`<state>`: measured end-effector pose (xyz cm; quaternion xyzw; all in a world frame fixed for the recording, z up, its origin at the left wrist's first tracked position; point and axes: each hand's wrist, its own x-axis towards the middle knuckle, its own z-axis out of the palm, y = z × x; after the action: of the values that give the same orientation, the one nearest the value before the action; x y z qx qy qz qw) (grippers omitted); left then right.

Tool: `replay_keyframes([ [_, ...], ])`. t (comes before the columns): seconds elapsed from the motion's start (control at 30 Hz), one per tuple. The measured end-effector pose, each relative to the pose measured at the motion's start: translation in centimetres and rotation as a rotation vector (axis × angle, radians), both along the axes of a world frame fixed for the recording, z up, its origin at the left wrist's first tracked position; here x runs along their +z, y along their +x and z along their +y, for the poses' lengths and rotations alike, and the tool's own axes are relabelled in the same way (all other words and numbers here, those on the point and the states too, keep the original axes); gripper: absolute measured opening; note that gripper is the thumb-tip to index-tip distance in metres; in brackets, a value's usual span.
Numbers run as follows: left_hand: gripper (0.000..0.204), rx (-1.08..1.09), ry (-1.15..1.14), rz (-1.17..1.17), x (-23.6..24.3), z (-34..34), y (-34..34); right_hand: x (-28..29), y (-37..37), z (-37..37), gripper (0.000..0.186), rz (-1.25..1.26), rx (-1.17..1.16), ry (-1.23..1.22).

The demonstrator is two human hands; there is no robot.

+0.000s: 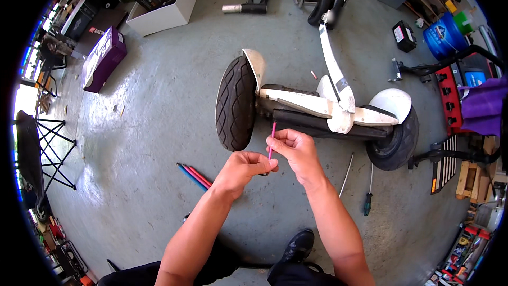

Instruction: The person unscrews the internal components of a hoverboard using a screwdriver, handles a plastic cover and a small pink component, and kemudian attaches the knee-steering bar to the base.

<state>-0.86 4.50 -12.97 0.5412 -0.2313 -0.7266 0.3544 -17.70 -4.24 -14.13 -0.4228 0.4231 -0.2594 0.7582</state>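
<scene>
In front of me my left hand (244,170) and my right hand (297,154) both pinch a thin pink stick or tube (273,129). The left fingers close on its lower end, and the right thumb and fingers close around its upper part. Something small and dark shows under the left fingertips, too hidden to name. Just beyond my hands stands a white and black self-balancing scooter (301,99), with a treaded left wheel (236,107) and a steering bar (332,55) leaning away from me. A small pinkish piece (314,74) lies on the floor behind it.
Red and blue tool handles (194,175) lie beside my left forearm. A thin metal rod (346,175) and a screwdriver (368,204) lie right of my right forearm. A purple box (106,59), white carton (166,18), blue bucket (445,36) and black battery (404,36) stand farther out.
</scene>
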Motion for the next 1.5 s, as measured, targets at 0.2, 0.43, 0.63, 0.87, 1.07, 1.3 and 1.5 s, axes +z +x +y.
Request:
replay_keyframes([
  [0.2,0.029,0.098,-0.014,0.06,1.6,-0.8,-0.4,1.2,0.3,0.3,0.023,-0.166,-0.061,0.158],
  [0.43,0.028,0.102,0.027,0.022,1.1,-1.1,-0.3,-0.1,0.5,0.4,0.027,-0.094,-0.042,0.101],
  [0.63,0.031,0.079,-0.053,-0.026,-0.3,-0.9,-0.6,0.7,1.3,1.0,0.026,-0.093,-0.109,0.127],
  [0.87,0.033,0.125,-0.039,0.121,-0.1,-0.4,-0.7,1.5,1.1,1.0,0.027,-0.17,-0.134,0.276],
  [1.07,0.032,0.193,0.01,0.285,-0.1,-0.2,-1.5,1.1,1.3,0.6,0.029,-0.076,-0.187,0.301],
  [1.3,0.017,0.232,0.008,0.113,-0.5,-0.1,-0.8,0.4,1.4,0.7,0.03,-0.159,-0.145,0.171],
  [1.5,0.018,0.153,0.031,0.133,-0.3,-0.9,-0.2,-0.5,1.0,0.5,0.022,-0.191,-0.175,0.23],
])
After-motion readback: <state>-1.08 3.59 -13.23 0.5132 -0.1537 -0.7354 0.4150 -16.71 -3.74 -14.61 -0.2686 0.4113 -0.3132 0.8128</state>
